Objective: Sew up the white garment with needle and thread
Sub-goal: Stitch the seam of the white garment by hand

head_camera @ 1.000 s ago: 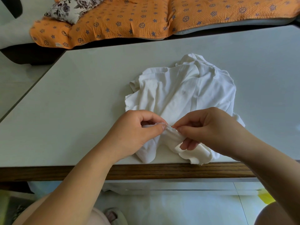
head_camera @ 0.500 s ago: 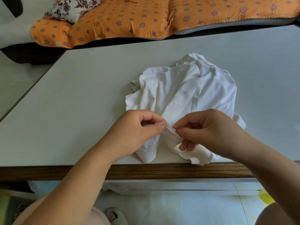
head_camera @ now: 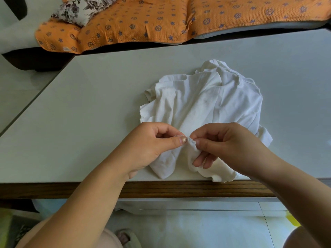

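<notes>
The garment (head_camera: 206, 104) looks light and limp; left grip (head_camera: 152, 142) and right grip (head_camera: 231, 145) each pinch its gathered near fold.

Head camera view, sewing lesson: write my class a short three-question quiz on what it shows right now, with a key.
1. True or false: the white garment lies bunched on the table, its near part reaching the wooden front edge.
2. The left hand: A) lies flat on the table; B) pinches a fold of the garment; C) holds scissors.
3. Fill in: the right hand pinches the same fold, and beyond the table lies a quilted cover coloured ____.
Key: 1 true; 2 B; 3 orange.
</notes>
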